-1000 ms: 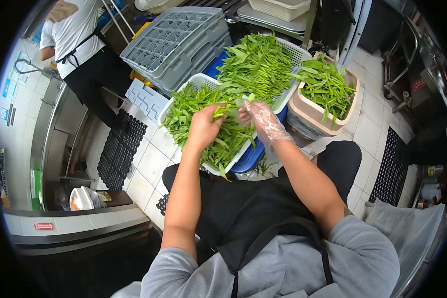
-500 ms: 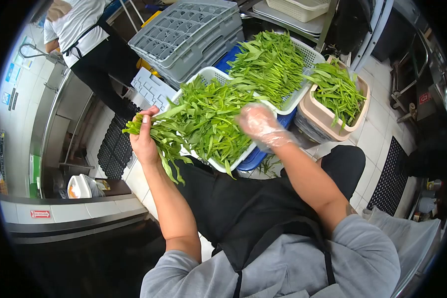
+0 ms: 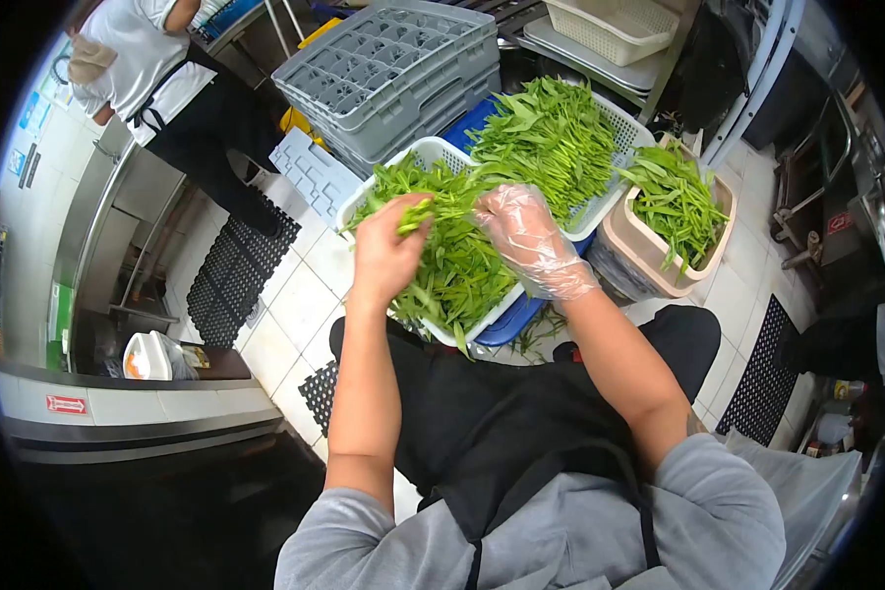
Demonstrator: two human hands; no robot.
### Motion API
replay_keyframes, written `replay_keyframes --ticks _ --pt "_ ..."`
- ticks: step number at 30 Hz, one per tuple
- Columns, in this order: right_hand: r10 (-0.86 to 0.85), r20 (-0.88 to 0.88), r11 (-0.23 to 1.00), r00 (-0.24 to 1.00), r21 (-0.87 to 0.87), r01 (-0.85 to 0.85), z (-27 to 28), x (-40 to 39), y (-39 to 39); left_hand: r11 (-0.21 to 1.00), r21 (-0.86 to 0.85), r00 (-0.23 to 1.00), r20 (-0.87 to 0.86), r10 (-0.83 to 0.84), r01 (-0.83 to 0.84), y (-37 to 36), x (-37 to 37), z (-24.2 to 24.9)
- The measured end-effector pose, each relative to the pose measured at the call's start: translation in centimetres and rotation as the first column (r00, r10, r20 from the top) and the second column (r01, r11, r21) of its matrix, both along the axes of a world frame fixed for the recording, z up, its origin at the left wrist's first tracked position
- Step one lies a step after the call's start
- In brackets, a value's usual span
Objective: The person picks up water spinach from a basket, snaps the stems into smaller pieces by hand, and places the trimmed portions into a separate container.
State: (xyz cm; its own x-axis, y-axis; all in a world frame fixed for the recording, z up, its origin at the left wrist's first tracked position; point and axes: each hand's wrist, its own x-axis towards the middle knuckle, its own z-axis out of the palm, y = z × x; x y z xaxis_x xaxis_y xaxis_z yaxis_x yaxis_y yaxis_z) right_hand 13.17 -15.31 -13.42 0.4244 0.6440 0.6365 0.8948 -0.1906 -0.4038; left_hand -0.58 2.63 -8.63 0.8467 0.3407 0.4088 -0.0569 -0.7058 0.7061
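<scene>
My bare left hand (image 3: 388, 248) is closed around a bunch of green stems (image 3: 415, 214), whose cut ends poke out by the thumb. Close to its right, my right hand (image 3: 526, 234), in a clear plastic glove, has its fingers bent together at the leafy side of the greens; what they pinch is hidden. Both hands are over a white basket (image 3: 349, 211) heaped with loose leafy greens (image 3: 452, 285). Behind it, a second white basket (image 3: 631, 133) holds greens (image 3: 551, 138) lying in rows. At the right, a beige bin (image 3: 726, 202) has more greens (image 3: 677, 202) on top.
Grey dish racks (image 3: 388, 69) are stacked behind the baskets. A blue tray (image 3: 511, 323) lies under them. A co-worker (image 3: 157, 69) in a white shirt stands at the upper left by the steel sink counter. Black mats (image 3: 231, 270) lie on the tiled floor.
My left hand has moved right with its bunch, from the basket's left side to over the greens. My right hand's fingers have drawn together near the bunch. The co-worker's arms have shifted.
</scene>
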Motion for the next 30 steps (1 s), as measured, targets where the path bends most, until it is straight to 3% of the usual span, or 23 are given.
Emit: replay_keyframes --ticks 2,3,6,8,10,11,14,15,18,22,23,26,30 --pt "0.051 0.020 0.997 0.999 0.057 -0.052 1.4 0.1 0.0 0.992 0.105 0.996 -0.061 -0.064 0.070 -0.4 2.0 -0.1" --pt "0.100 0.001 0.995 0.995 -0.003 -0.100 1.9 0.4 0.0 0.982 0.153 0.991 -0.096 -0.093 0.107 -0.4 2.6 -0.1" --pt "0.130 -0.189 0.991 0.973 -0.007 -0.134 3.8 0.7 0.0 0.982 0.109 0.941 -0.317 -0.114 0.156 0.1 3.4 0.7" --pt "0.089 -0.473 0.994 0.877 0.098 -0.048 4.0 0.4 0.2 0.986 -0.122 0.940 -0.308 -0.150 0.117 0.8 2.8 0.5" --pt "0.063 -0.692 0.977 0.719 0.190 0.098 2.4 0.3 0.6 0.896 -0.428 0.949 -0.216 -0.231 0.121 2.4 1.8 -0.9" --pt "0.032 -0.741 0.974 0.671 0.174 0.145 1.0 0.6 1.1 0.856 -0.499 0.955 -0.163 -0.247 0.136 3.0 1.1 -1.1" --pt "-0.051 -0.631 0.988 0.774 0.080 0.130 -1.6 -0.5 1.6 0.656 -0.743 0.975 -0.017 -0.222 0.136 4.7 -0.4 -3.6" --pt "-0.063 -0.608 0.995 0.792 0.026 0.098 -3.2 -0.9 1.7 0.642 -0.749 0.969 0.004 -0.246 0.166 5.7 -0.6 -4.6" --pt "-0.100 -0.258 0.995 0.961 -0.004 0.103 -3.9 -3.7 1.8 0.568 -0.807 0.978 0.054 -0.201 0.161 6.2 -1.4 -6.1" --pt "0.038 0.102 0.999 0.994 -0.006 -0.037 -4.2 -5.3 2.6 0.522 -0.839 0.985 0.088 -0.146 0.153 6.3 -1.5 -7.4" --pt "0.058 0.116 0.996 0.992 0.064 -0.066 -5.2 -5.7 3.1 0.484 -0.855 0.981 0.135 -0.139 0.186 6.3 -1.4 -8.0" --pt "0.102 0.149 0.992 0.984 0.059 -0.112 -6.4 -6.2 2.7 0.390 -0.909 0.989 0.139 -0.051 0.147 5.9 -0.9 -8.1" --pt "0.158 -0.070 0.986 0.985 0.064 -0.154 -3.4 -6.1 2.1 0.298 -0.953 0.987 0.099 0.130 0.056 5.5 0.0 -8.8"
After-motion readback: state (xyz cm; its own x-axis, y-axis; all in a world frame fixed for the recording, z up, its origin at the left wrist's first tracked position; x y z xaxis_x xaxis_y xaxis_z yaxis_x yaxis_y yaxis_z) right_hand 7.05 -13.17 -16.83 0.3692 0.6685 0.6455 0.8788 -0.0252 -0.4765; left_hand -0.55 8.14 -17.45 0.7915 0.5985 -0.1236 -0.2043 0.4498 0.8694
